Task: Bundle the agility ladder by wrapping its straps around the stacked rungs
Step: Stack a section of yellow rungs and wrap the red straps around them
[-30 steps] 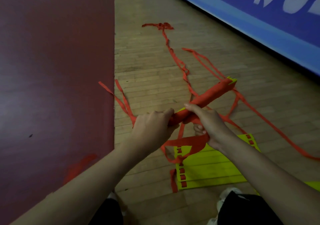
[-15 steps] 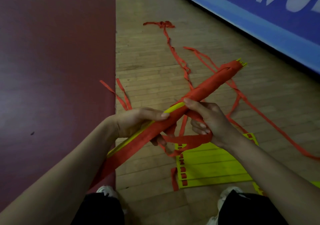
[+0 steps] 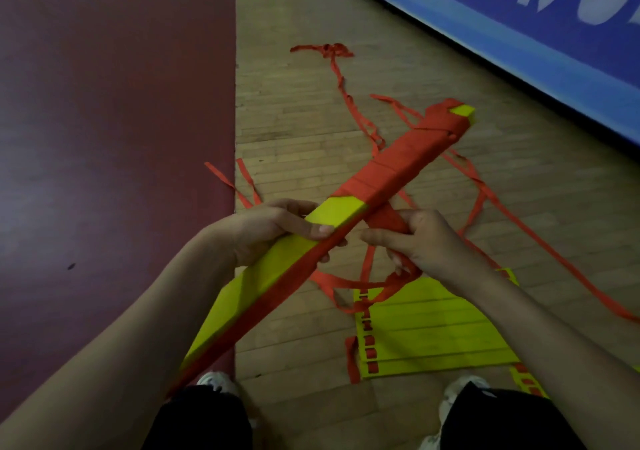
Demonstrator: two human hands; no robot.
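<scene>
Our left hand grips the stacked rungs, newly rolled yellow-up, while our right hand pinches the strap for another wrap.

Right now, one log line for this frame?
step: strap wrap | left hand: grips bundle | right hand: holds strap | far half wrapped, near half not yet | flat rungs: on floor

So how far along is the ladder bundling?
Roughly halfway. Done: the far half of the rung stack is wrapped in red. In hand: the left-hand grip holds the stack while the right-hand grip holds the strap. Left: the bare yellow near half, plus the loose straps lying beyond.
</scene>
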